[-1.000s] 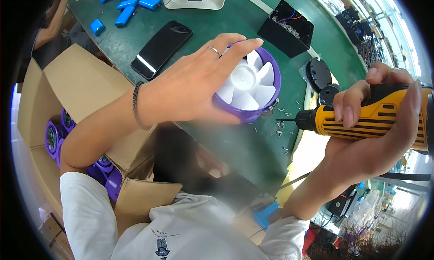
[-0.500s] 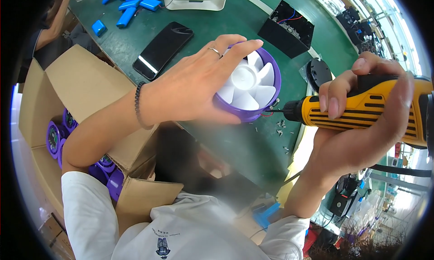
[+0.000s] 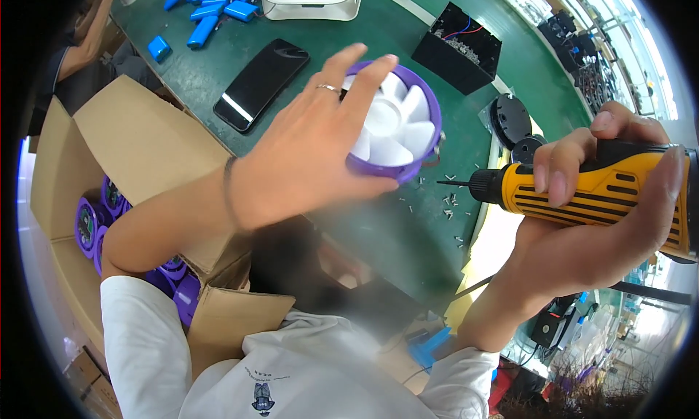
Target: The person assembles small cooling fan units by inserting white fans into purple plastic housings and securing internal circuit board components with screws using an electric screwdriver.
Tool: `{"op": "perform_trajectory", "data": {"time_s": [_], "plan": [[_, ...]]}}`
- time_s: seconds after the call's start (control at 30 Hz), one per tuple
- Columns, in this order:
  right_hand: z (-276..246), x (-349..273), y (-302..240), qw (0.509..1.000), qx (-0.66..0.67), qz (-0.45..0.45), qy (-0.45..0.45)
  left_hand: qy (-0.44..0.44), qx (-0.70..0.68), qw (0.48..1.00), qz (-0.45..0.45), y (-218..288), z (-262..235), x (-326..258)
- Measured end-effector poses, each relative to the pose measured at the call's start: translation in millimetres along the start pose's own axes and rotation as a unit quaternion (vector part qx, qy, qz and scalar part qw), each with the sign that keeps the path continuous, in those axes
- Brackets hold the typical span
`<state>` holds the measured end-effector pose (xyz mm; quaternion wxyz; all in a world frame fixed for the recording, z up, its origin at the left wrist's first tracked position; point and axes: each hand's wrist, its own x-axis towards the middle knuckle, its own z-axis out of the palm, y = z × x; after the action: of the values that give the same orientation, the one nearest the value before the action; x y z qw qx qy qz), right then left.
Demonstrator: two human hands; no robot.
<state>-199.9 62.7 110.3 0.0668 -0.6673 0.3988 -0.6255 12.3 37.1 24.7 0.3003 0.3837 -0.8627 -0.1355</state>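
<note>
So we've pulled the yellow screwdriver [image 3: 535, 195] back from the purple fan [image 3: 386, 119], right hand [image 3: 593, 248] wrapped round its handle; our left hand [image 3: 313, 146], fingers curved round the fan's edge, has twisted it slightly over the green table [image 3: 378, 33].

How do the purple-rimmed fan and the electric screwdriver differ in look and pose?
Shape: the purple-rimmed fan is round, the electric screwdriver long with a thin bit.
Colour: the fan has white blades in a purple rim; the screwdriver is yellow and black.
Pose: the fan's blades face up toward the camera; the screwdriver points left across the view.
Shared: both are hand-held, fan in the left hand, screwdriver in the right.
</note>
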Motion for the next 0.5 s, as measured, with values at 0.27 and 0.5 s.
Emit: {"op": "perform_trajectory", "data": {"time_s": [0.27, 0.5], "plan": [[-15, 11, -4, 0.949, 0.263, 0.172, 0.030, -0.062, 0.046, 0.994, -0.074, 8, -38, -9], [19, 2, -27, 0.950, 0.289, 0.105, -0.057, -0.047, -0.088, 0.994, 0.033, -18, -7, 5]]}}
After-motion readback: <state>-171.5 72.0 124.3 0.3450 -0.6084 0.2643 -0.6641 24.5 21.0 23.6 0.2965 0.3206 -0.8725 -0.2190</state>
